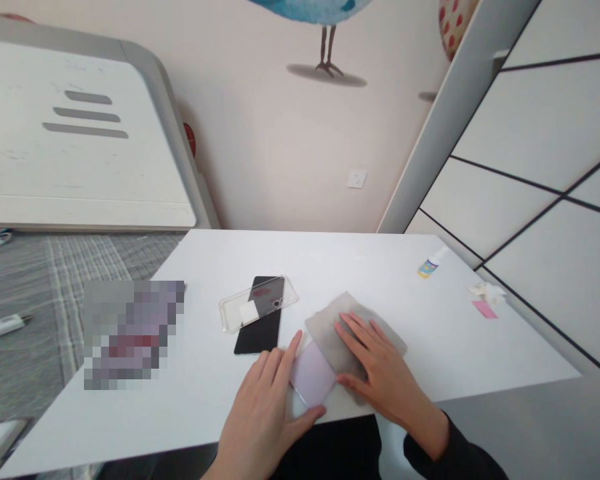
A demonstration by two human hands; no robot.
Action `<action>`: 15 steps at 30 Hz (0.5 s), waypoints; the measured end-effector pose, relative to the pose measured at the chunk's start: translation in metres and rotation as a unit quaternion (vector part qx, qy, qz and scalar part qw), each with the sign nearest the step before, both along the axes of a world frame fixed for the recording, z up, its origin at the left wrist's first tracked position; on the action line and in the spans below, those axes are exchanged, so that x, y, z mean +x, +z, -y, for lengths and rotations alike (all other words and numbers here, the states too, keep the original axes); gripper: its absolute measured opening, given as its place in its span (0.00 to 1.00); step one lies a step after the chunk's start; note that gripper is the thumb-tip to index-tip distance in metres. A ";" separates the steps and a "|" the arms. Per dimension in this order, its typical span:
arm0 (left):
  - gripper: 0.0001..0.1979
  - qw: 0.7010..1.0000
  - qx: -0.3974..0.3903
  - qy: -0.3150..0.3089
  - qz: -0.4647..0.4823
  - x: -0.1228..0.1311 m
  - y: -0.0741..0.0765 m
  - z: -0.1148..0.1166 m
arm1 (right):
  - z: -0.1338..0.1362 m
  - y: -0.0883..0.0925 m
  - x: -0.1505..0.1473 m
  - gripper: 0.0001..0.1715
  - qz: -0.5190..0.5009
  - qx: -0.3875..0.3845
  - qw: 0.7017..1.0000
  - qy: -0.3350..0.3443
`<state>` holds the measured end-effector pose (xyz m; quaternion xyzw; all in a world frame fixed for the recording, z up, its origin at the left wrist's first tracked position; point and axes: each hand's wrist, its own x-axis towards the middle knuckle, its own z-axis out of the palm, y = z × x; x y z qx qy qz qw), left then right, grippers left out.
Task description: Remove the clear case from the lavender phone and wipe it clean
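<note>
Left hand (267,413) rests against a pale lilac slab (313,373) near the desk (430,327) edge; right hand (380,363) lies flat on a grey cloth (353,340) over it. Hands apart, neither clamped. Hard rubbing could shove the slab off the edge.

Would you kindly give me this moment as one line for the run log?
left hand: touching lilac panel | right hand: on grey cloth

Pale wall (280,153) with painted bird (307,7) and 1 power socket (357,179)
</note>
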<state>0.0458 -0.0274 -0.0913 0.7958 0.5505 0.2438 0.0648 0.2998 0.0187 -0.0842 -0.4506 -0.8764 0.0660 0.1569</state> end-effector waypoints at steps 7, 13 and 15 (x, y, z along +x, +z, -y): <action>0.66 1.000 0.009 -0.002 -0.017 -0.001 -0.004 0.000 | 0.027 0.013 -0.039 0.60 -0.018 -0.093 0.981 0.167; 0.62 1.000 -0.002 0.009 -0.017 0.001 0.003 0.001 | 0.021 -0.004 0.008 0.51 0.023 0.023 0.999 -0.015; 0.64 1.000 0.006 0.011 -0.024 0.001 0.004 0.002 | 0.025 -0.011 0.023 0.49 0.033 0.054 0.996 -0.063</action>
